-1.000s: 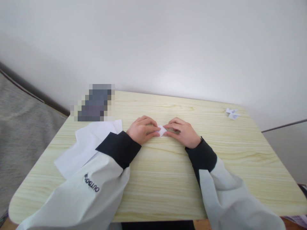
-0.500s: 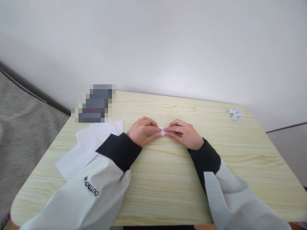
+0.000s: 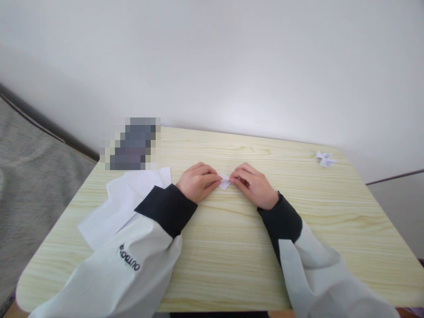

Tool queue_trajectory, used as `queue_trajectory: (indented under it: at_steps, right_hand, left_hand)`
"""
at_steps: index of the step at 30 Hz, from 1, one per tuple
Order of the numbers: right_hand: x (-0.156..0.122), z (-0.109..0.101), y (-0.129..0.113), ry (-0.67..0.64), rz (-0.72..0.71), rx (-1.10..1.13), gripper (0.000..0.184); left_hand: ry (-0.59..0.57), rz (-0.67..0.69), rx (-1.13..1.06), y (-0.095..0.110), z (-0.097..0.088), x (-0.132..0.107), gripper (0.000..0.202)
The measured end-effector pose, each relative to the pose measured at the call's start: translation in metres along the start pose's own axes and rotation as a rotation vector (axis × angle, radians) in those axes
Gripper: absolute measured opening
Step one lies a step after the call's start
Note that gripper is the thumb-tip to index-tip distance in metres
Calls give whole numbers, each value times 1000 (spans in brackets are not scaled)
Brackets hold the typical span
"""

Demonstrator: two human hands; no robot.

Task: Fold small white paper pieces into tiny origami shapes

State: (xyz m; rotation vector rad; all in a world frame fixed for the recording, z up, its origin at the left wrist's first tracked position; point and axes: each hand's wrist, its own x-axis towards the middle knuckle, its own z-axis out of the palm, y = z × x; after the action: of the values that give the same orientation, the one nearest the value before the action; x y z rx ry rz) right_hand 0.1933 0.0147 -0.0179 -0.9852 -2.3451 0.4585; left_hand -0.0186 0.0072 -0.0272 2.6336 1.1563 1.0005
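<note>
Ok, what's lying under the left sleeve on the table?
Loose white paper sheets lie on the table, sticking out beyond the left sleeve. How far they run beneath it is covered.

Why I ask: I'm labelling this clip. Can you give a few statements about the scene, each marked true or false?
1. The left hand and the right hand both pinch a small folded paper on the table. True.
2. The loose white sheets lie to the right of the hands. False: they lie to the left, partly under the left sleeve.
3. Small folded paper pieces sit near the table's far right corner. True.
4. The table is dark glass. False: it is pale wood grain.
</note>
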Motion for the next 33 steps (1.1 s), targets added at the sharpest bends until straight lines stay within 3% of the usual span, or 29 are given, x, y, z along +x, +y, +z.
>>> queue_trajectory:
  at_steps: [6,12,23,33]
  right_hand:
    - [2,3,-5,-50,83,-92,18]
    - [3,11,-12,26,181,-137,21]
    - [8,21,-20,119,335,-195,20]
    - [9,21,-20,129,358,-155,14]
  left_hand:
    - [14,-47,-21,3,-1,2,18]
    - [4,-78,-26,4,-2,2,18]
    - [24,-18,-22,1,2,1,19]
    - [-123,-275,7,6,-3,5,16]
